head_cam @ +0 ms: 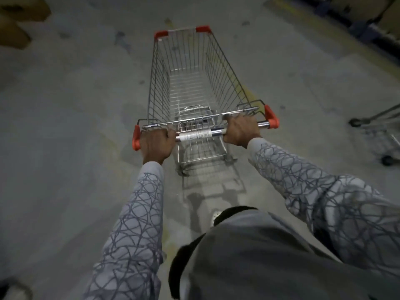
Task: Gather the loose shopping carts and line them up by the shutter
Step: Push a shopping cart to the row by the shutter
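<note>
Two hands, one cart: a person holds a wire shopping cart (188, 89) by its handle bar (201, 134) on a grey concrete floor (65, 105). The left hand (157, 144) is curled round the bar's left end and the right hand (241, 132) round its right, knuckles up. The fingertips of both are tucked out of sight under the bar. Four red caps mark the cart's corners, two at the handle ends (271, 116) and two at the far rim (161, 34).

To the right of the held cart, well apart from it, stands a second cart (377, 135). It is cut off by the picture's edge, so only part of its frame and two wheels (387, 160) show. Beyond the held cart's far left corner lie brown cardboard boxes (15, 29), blurred and partly out of frame. Dark shelving (368, 18) sits beyond its far right corner, too dim to make out what it carries. A faint yellow line (249, 94) runs on the floor under the cart's right side. Two grey patterned sleeves (138, 213) reach back from the handle toward the camera.
</note>
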{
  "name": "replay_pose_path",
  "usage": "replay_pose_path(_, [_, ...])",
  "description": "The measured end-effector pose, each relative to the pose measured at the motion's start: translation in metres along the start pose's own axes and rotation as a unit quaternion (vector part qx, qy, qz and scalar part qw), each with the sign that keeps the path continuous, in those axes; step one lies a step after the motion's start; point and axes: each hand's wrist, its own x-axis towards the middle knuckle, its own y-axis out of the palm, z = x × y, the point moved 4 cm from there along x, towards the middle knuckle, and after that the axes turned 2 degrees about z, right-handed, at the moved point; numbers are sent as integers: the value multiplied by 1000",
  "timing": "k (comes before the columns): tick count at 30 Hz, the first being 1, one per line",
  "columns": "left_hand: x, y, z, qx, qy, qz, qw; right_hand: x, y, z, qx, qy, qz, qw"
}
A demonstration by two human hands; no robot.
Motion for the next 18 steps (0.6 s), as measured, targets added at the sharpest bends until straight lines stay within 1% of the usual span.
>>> replay_pose_path(2, [14, -2, 33, -3, -3, 24, 1000, 2, -5, 33, 6, 19, 6, 1000])
replay_pose_path(6, [48, -10, 98, -6, 6, 26, 1000, 12, -8, 97, 27, 59, 12, 998])
replay_pose_path(12, [108, -19, 195, 0, 93, 23, 995, 42, -11, 196, 45, 143, -1, 989])
replay_pose_path(16, [152, -28, 254, 4, 151, 34, 988, 68, -19, 263, 62, 173, 5, 983])
replay_pose_path(18, [175, -32, 279, 7, 165, 44, 985, 83, -25, 290, 58, 185, 9, 981])
